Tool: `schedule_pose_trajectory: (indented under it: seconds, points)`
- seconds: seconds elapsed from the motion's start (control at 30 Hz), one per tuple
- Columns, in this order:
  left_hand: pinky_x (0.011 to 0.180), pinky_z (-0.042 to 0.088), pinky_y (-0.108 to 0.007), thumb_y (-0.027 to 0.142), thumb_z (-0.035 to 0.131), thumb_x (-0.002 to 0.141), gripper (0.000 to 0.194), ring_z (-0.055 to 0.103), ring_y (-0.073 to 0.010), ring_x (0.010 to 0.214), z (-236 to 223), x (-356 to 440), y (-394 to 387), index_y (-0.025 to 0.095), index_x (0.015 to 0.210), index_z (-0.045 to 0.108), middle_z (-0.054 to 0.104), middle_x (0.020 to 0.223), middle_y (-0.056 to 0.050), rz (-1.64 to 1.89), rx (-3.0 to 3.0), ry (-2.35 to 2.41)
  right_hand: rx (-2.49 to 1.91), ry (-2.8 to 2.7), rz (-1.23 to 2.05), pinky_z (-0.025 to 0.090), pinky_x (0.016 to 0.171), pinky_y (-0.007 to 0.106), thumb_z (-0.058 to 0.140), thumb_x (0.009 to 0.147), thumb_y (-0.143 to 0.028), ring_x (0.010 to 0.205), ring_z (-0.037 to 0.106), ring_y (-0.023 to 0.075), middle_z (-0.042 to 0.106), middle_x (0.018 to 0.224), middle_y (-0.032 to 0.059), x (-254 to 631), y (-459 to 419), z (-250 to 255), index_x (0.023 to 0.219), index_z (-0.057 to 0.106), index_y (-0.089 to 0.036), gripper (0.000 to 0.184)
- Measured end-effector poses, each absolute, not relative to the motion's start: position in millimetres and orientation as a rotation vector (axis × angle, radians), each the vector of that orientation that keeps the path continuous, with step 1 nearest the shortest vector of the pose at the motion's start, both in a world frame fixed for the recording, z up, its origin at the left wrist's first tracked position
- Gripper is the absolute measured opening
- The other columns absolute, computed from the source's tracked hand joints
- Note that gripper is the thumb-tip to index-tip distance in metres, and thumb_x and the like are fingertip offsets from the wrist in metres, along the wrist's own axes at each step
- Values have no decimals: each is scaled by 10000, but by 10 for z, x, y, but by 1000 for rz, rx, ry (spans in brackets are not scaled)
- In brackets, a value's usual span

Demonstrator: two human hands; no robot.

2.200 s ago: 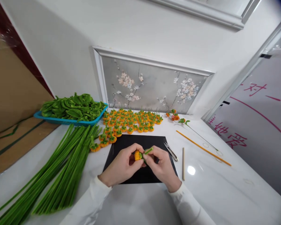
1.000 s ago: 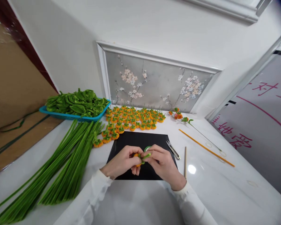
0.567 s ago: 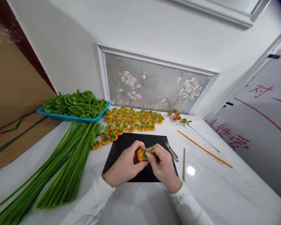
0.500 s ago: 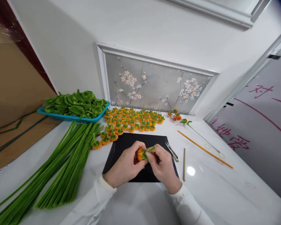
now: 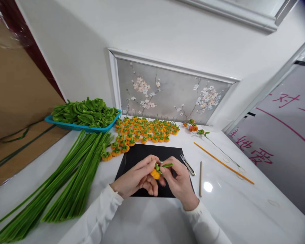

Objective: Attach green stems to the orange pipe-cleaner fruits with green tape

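My left hand [image 5: 139,178] pinches a small fuzzy orange flower head [image 5: 155,174] near its green top, thumb and forefinger closed, the other fingers loosely bent below. Between the thumb and fingers of my right hand [image 5: 178,179] is a short green pipe cleaner [image 5: 167,165], its end sticking out to the right. It meets the flower's green top; the exact join is hidden by fingertips. Both hands are above a black mat [image 5: 144,152]. Just right of the mat's upper corner lie thread snips [image 5: 187,165].
Rows of orange flower heads [image 5: 147,130] stand behind the mat. Long green pipe cleaners [image 5: 66,183] lie at left, below a blue tray [image 5: 91,128] of green leaves [image 5: 86,113]. To the right are a wooden stick [image 5: 200,179], an orange pipe cleaner [image 5: 223,162] and a stemmed flower spray [image 5: 194,128].
The orange flower head has tipped so its green top points upward and its orange part hangs lower. My left fingers have loosened and spread beneath it. The view has shifted slightly.
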State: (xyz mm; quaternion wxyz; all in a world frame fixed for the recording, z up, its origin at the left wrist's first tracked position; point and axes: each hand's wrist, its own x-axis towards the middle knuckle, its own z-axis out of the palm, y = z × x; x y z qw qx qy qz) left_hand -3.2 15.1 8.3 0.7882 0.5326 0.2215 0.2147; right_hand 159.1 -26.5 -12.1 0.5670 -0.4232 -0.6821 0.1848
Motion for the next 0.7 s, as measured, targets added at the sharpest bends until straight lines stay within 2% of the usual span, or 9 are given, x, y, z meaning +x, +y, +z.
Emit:
schedule_pose_trajectory:
  seconds: [0.1, 0.17, 0.2, 0.33, 0.47, 0.6, 0.7]
  points:
    - [690, 513, -246, 308, 686, 747, 383, 612, -134, 820, 96, 2, 119, 219, 1026, 440, 577, 976, -31, 712, 1371, 527, -1059, -1558, 380, 380, 507, 246, 516, 868, -203, 552, 480, 112, 538, 682, 4, 1580, -255, -146, 764, 583, -181, 125]
    - [753, 504, -260, 192, 721, 691, 424, 579, -144, 896, 102, 30, 99, 218, 1035, 474, 540, 1066, -33, 813, 1518, 591, -1082, -1538, 351, 379, 501, 240, 527, 859, -205, 543, 475, 108, 534, 672, -3, 1580, -243, -160, 764, 576, -179, 111]
    - [768, 501, -263, 179, 704, 704, 383, 574, -148, 906, 100, 42, 93, 211, 1022, 494, 537, 1081, -36, 842, 1571, 625, -1093, -1533, 341, 377, 498, 238, 529, 857, -205, 539, 472, 107, 530, 667, -5, 1582, -238, -164, 764, 574, -179, 107]
    - [778, 510, -273, 249, 602, 812, 176, 601, -145, 849, 74, 73, 93, 189, 961, 530, 574, 976, -22, 873, 1575, 651, -1129, -1532, 344, 370, 488, 237, 529, 858, -213, 525, 455, 106, 512, 648, -10, 1597, -229, -167, 762, 576, -177, 114]
    - [690, 527, -234, 300, 584, 838, 210, 640, -119, 746, 71, 63, 114, 192, 1003, 512, 601, 867, 7, 777, 1415, 646, -1100, -1555, 366, 372, 499, 238, 525, 866, -215, 541, 466, 108, 529, 670, -1, 1617, -224, -164, 748, 571, -178, 132]
    - [674, 528, -205, 354, 565, 856, 252, 677, -123, 751, 105, 35, 129, 174, 1027, 518, 630, 860, -13, 689, 1305, 630, -1075, -1574, 379, 371, 509, 240, 520, 873, -213, 539, 455, 108, 499, 651, -10, 1635, -222, -163, 733, 559, -183, 148]
    - [616, 521, -178, 383, 532, 876, 267, 689, -126, 696, 116, 21, 133, 174, 1034, 483, 651, 779, -23, 642, 1199, 594, -1045, -1588, 421, 378, 520, 240, 507, 882, -204, 558, 467, 108, 499, 678, -2, 1636, -231, -152, 726, 548, -181, 163]
